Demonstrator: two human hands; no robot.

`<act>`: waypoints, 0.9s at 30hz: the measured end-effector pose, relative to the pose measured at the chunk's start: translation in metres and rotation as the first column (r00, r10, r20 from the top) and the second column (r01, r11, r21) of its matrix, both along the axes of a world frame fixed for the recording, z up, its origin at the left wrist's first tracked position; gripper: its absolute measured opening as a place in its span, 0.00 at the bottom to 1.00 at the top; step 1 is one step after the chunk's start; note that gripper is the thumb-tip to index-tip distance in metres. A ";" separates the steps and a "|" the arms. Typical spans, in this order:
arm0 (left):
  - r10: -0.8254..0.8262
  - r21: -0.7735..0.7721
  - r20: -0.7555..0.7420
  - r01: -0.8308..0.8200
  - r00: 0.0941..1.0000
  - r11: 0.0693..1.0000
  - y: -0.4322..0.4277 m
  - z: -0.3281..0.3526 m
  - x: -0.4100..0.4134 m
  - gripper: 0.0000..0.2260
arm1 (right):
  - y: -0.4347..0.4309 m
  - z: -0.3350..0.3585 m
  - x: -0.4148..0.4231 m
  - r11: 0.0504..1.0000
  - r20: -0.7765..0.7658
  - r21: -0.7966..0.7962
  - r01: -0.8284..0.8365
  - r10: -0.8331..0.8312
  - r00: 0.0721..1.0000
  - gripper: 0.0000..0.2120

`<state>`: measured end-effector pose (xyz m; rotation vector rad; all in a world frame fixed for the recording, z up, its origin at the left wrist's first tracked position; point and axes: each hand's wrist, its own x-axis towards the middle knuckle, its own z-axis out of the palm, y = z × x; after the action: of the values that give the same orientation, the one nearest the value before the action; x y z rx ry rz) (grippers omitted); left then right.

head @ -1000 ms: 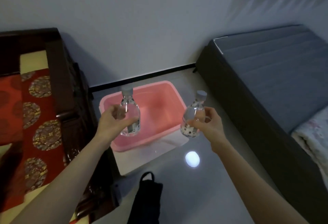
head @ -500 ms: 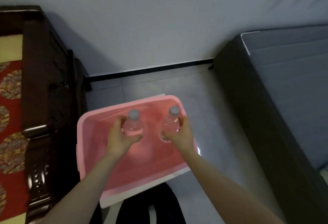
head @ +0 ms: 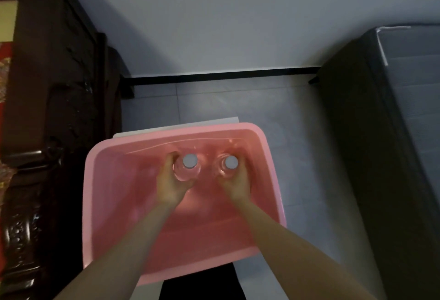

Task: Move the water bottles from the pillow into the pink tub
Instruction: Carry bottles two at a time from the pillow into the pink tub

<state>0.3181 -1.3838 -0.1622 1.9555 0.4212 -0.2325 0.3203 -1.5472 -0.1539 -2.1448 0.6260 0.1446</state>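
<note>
The pink tub (head: 273, 171) stands on the floor straight below me, seen from above. Two clear water bottles with grey caps stand upright inside it, side by side near its far wall. My left hand (head: 170, 186) is wrapped around the left bottle (head: 189, 162). The right bottle (head: 230, 163) is gripped by my right hand (head: 235, 184). Both bottle bases look low in the tub; whether they touch its bottom I cannot tell. The pillow is out of view.
A dark carved wooden bed frame (head: 54, 109) runs along the left, close to the tub. On the right is a dark bed base with a grey mattress (head: 392, 121). A white sheet (head: 228, 120) lies under the tub. Something black (head: 202, 285) sits at the near edge.
The view has tipped down over the tub. Both hands have lowered the bottles deeper into the tub, still side by side and upright.
</note>
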 end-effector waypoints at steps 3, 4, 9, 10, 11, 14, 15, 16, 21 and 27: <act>0.030 -0.024 0.031 -0.030 0.999 0.999 -0.007 -0.007 0.004 0.29 | -0.004 0.000 0.004 0.999 0.027 0.030 -0.031 0.030 0.999 0.22; 0.042 -0.034 0.041 -0.041 0.998 0.999 -0.010 -0.007 0.005 0.29 | -0.006 0.000 0.004 0.998 0.021 0.039 -0.040 0.039 0.999 0.23; 0.022 -0.032 0.067 -0.020 0.998 0.999 -0.017 -0.011 0.005 0.31 | -0.011 0.020 0.007 0.984 0.046 0.043 -0.172 0.170 0.984 0.35; -0.001 -0.017 0.058 0.002 0.998 1.000 -0.016 -0.009 0.005 0.35 | -0.013 0.029 0.009 0.974 0.054 0.008 -0.225 0.225 0.973 0.36; -0.031 -0.006 0.045 0.031 0.999 1.000 -0.014 -0.006 0.005 0.39 | -0.014 0.038 0.012 0.953 0.064 -0.047 -0.299 0.302 0.951 0.35; -0.105 0.024 0.076 0.103 0.992 0.994 -0.004 0.008 0.005 0.41 | -0.020 0.065 0.026 0.731 -0.082 -0.325 -0.601 0.611 0.787 0.23; -0.118 0.037 0.108 0.115 0.987 0.993 -0.001 0.015 0.005 0.40 | -0.021 0.074 0.032 0.620 -0.184 -0.386 -0.683 0.674 0.716 0.19; -0.140 0.050 0.138 0.134 0.981 0.990 0.003 0.021 0.005 0.37 | -0.021 0.080 0.038 0.532 -0.267 -0.415 -0.738 0.705 0.657 0.16; -0.320 0.175 0.200 0.287 0.926 0.942 0.008 0.039 0.009 0.30 | -0.020 0.099 0.051 0.377 -0.378 -0.451 -0.809 0.740 0.556 0.12; -0.323 0.227 0.203 0.277 0.924 0.934 -0.005 0.047 0.014 0.18 | -0.034 0.099 0.053 0.414 -0.336 -0.458 -0.787 0.739 0.584 0.11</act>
<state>0.3326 -1.3891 -0.1154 2.2077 -0.0198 -0.1535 0.3731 -1.5812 -0.0551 -2.8919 -0.4364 0.6228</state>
